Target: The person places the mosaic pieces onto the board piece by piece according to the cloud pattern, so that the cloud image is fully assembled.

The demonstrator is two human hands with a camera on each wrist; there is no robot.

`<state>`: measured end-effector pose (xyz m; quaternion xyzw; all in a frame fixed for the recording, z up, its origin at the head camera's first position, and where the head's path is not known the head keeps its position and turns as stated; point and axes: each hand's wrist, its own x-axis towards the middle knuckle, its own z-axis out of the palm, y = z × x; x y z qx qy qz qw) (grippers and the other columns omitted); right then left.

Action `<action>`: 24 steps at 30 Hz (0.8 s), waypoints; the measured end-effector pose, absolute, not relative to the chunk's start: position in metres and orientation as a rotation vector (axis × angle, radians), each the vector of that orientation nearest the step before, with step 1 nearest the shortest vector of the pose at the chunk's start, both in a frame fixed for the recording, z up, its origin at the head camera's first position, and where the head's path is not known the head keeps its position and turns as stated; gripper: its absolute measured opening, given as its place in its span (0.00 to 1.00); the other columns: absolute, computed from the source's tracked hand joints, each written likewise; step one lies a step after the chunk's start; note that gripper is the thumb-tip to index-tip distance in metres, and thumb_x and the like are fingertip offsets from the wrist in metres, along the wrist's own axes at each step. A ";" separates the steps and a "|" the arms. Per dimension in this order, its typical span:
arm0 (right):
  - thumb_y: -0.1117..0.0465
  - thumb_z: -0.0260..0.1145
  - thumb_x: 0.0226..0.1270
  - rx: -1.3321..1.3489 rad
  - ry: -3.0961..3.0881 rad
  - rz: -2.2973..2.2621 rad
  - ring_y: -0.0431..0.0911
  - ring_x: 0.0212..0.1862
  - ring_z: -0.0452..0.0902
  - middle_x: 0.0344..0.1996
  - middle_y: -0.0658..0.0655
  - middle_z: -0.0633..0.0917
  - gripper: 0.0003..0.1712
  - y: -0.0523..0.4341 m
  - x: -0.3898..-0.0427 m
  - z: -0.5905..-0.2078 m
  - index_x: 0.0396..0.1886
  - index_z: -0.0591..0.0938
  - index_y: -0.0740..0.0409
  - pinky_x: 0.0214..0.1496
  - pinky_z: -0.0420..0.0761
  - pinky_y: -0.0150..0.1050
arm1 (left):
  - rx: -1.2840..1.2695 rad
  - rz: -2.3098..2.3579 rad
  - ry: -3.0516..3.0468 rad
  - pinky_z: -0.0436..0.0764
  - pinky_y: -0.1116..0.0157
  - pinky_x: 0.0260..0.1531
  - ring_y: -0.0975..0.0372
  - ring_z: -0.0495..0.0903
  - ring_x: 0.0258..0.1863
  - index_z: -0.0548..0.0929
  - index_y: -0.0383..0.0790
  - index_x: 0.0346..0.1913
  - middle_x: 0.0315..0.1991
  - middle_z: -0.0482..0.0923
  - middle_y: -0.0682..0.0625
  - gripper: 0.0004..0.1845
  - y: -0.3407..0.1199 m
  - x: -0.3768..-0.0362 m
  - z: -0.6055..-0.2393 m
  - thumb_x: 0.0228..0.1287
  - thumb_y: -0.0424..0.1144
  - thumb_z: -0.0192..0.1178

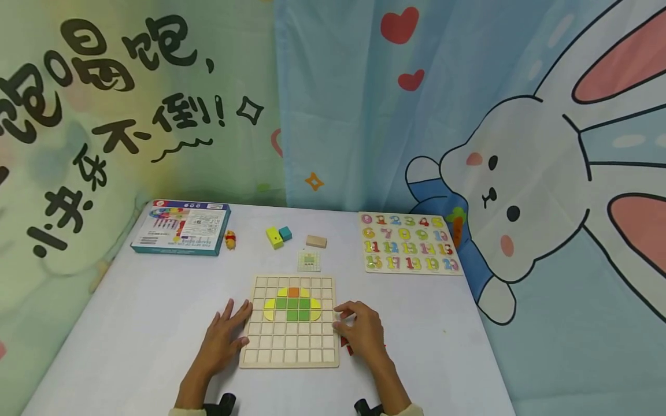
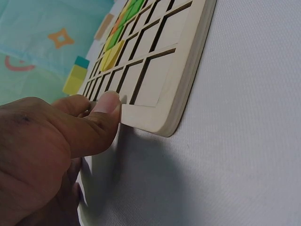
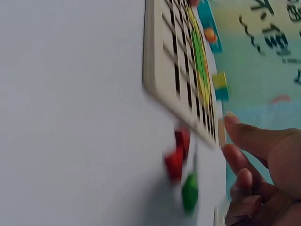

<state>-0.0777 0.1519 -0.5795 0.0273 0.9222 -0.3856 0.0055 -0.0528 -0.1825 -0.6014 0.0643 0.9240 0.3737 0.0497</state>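
A wooden grid board lies on the table in the head view. Green square tiles, an orange tile and yellow rounded tiles fill some upper cells. My left hand is at the board's left edge; the thumb touches the rim in the left wrist view. At the right edge is my right hand, thumb and index finger apart with nothing visible between them. Beneath it lie red pieces and a green piece, blurred in the right wrist view and mostly hidden from the head view.
Behind the board lie a small pattern card, a wooden block, a yellow block and a teal block. A flat box and a small figurine stand back left; a number board lies back right.
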 end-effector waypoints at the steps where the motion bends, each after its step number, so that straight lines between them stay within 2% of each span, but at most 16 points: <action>1: 0.63 0.84 0.54 0.100 2.887 -1.192 0.39 0.33 0.74 0.36 0.48 0.88 0.17 0.160 -0.076 -0.580 0.44 0.92 0.45 0.33 0.70 0.33 | 0.196 1.139 2.816 0.46 0.28 0.80 0.33 0.51 0.84 0.70 0.40 0.79 0.80 0.65 0.42 0.44 -0.183 -0.053 -0.602 0.58 0.30 0.73; 4: 0.65 0.86 0.51 0.130 2.904 -1.114 0.43 0.41 0.81 0.37 0.48 0.88 0.19 0.180 -0.070 -0.582 0.43 0.92 0.46 0.40 0.76 0.38 | 0.203 1.146 2.825 0.46 0.28 0.80 0.33 0.51 0.84 0.71 0.40 0.79 0.80 0.65 0.41 0.44 -0.183 -0.053 -0.603 0.57 0.29 0.73; 7: 0.66 0.87 0.47 0.131 2.919 -1.015 0.44 0.45 0.84 0.37 0.46 0.88 0.21 0.194 -0.068 -0.584 0.41 0.92 0.46 0.45 0.80 0.43 | 0.200 1.150 2.819 0.46 0.28 0.80 0.33 0.51 0.84 0.70 0.40 0.79 0.81 0.65 0.42 0.45 -0.183 -0.053 -0.604 0.57 0.29 0.73; 13: 0.65 0.87 0.47 0.092 2.941 -0.918 0.41 0.39 0.81 0.33 0.45 0.84 0.18 0.201 -0.070 -0.589 0.38 0.93 0.46 0.41 0.80 0.41 | 0.193 1.157 2.819 0.46 0.28 0.80 0.34 0.51 0.84 0.70 0.41 0.79 0.81 0.64 0.42 0.45 -0.183 -0.054 -0.604 0.57 0.28 0.73; 17: 0.64 0.88 0.45 0.078 2.958 -0.893 0.40 0.36 0.77 0.29 0.44 0.83 0.16 0.199 -0.073 -0.590 0.30 0.89 0.47 0.39 0.77 0.39 | 0.193 1.160 2.813 0.46 0.28 0.80 0.34 0.51 0.84 0.70 0.41 0.79 0.81 0.65 0.42 0.44 -0.183 -0.053 -0.603 0.58 0.29 0.73; 21: 0.64 0.88 0.45 0.058 2.956 -0.917 0.40 0.31 0.73 0.23 0.44 0.82 0.19 0.195 -0.075 -0.587 0.22 0.83 0.47 0.34 0.72 0.37 | 0.194 1.154 2.805 0.45 0.28 0.81 0.34 0.50 0.84 0.70 0.41 0.79 0.81 0.64 0.42 0.44 -0.184 -0.052 -0.603 0.58 0.30 0.73; 24: 0.66 0.87 0.48 0.033 2.954 -0.962 0.40 0.29 0.71 0.21 0.43 0.80 0.17 0.191 -0.075 -0.584 0.24 0.84 0.46 0.30 0.69 0.35 | 0.202 1.156 2.812 0.46 0.28 0.80 0.34 0.51 0.84 0.70 0.41 0.79 0.81 0.65 0.42 0.44 -0.183 -0.052 -0.603 0.58 0.30 0.74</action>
